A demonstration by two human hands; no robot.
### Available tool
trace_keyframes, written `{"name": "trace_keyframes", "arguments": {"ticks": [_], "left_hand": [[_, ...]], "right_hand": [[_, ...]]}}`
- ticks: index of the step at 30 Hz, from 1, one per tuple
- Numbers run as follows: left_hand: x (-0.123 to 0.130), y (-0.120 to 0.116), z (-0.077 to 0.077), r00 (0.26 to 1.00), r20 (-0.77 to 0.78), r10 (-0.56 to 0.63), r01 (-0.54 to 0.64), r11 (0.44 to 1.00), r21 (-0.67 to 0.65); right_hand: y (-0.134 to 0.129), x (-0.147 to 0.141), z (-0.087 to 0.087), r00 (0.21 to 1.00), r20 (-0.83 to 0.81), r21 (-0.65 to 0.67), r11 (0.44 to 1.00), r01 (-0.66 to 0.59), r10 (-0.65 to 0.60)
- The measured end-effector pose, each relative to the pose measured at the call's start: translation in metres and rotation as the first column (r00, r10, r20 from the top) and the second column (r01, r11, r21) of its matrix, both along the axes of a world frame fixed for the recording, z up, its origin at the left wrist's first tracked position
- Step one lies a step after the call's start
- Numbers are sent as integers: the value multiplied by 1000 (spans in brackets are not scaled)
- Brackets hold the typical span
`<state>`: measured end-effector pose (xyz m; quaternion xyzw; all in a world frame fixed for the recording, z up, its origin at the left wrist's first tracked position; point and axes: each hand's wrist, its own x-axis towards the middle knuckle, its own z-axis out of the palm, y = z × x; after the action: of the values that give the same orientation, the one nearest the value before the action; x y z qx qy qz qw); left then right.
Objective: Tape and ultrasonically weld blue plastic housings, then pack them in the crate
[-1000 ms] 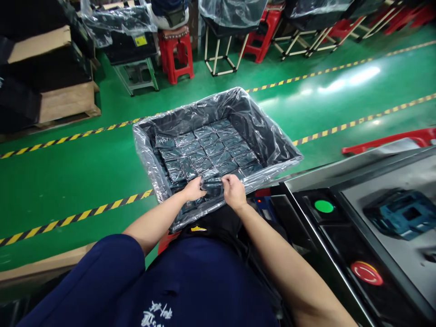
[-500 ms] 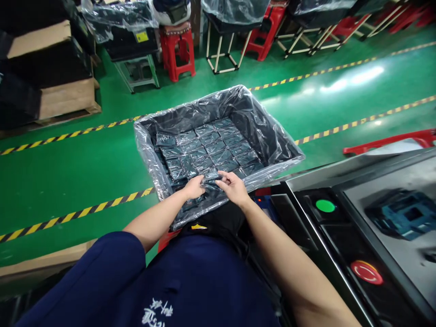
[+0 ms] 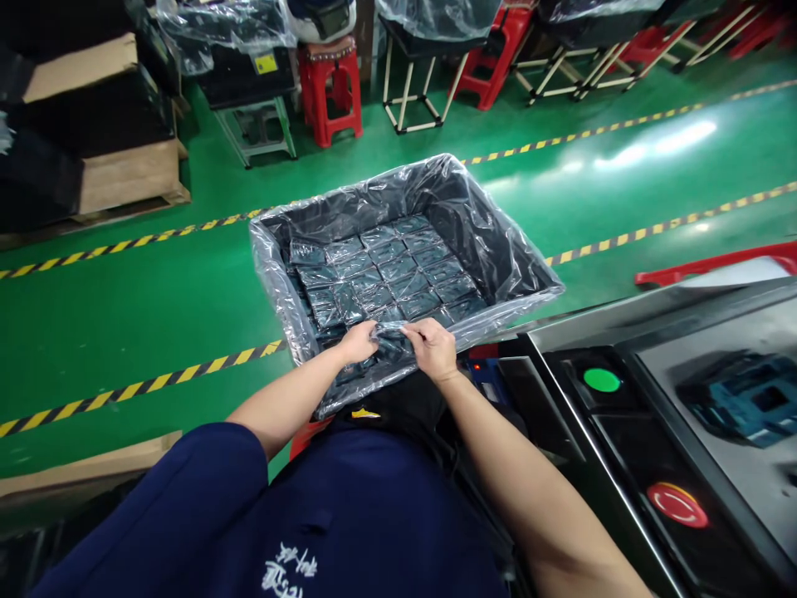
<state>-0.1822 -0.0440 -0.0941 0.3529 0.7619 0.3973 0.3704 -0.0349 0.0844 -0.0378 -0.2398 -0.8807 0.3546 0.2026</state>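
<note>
A black bin (image 3: 464, 220) lined with clear plastic holds rows of dark, plastic-wrapped packets (image 3: 398, 267). Over its near side, my left hand (image 3: 359, 342) and my right hand (image 3: 434, 347) hold one clear-wrapped packet (image 3: 391, 330) between them. The fingers of my left hand are closed on its left end. My right thumb and fingers pinch its right end. Part of the packet is hidden by my fingers.
At the right stands a machine with a green button (image 3: 601, 380), a red stop button (image 3: 677, 505) and a teal part (image 3: 747, 399). Beyond the bin are a red stool (image 3: 330, 95), plastic-covered bins on stands and a wooden pallet (image 3: 130, 178). Yellow-black lines cross the green floor.
My right fingers have closed into a tighter pinch at the packet's right end. The whole view has shifted slightly, with the bin a little further right.
</note>
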Motion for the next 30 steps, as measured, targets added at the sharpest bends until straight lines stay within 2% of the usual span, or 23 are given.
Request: {"name": "trace_keyframes", "arguments": {"ticks": [5, 10, 17, 25, 28, 30], "left_hand": [[1, 0, 6, 997, -49, -52, 53, 998, 26], [2, -1, 10, 992, -93, -85, 93, 992, 83], [-4, 1, 11, 986, -153, 71, -60, 995, 78], [3, 3, 2, 991, -76, 106, -104, 994, 41], [2, 6, 7, 987, -39, 156, -152, 985, 79], [0, 10, 19, 985, -41, 168, -158, 971, 181]], "right_hand": [[8, -2, 0, 992, 79, -9, 995, 96, -95], [13, -8, 7, 982, 95, -21, 986, 163, -161], [21, -11, 21, 969, 107, 2, 975, 223, -222], [38, -8, 41, 946, 37, 35, 946, 322, -323], [42, -5, 53, 965, 96, -13, 969, 247, -245], [40, -4, 63, 981, 115, -59, 985, 162, -154]]}}
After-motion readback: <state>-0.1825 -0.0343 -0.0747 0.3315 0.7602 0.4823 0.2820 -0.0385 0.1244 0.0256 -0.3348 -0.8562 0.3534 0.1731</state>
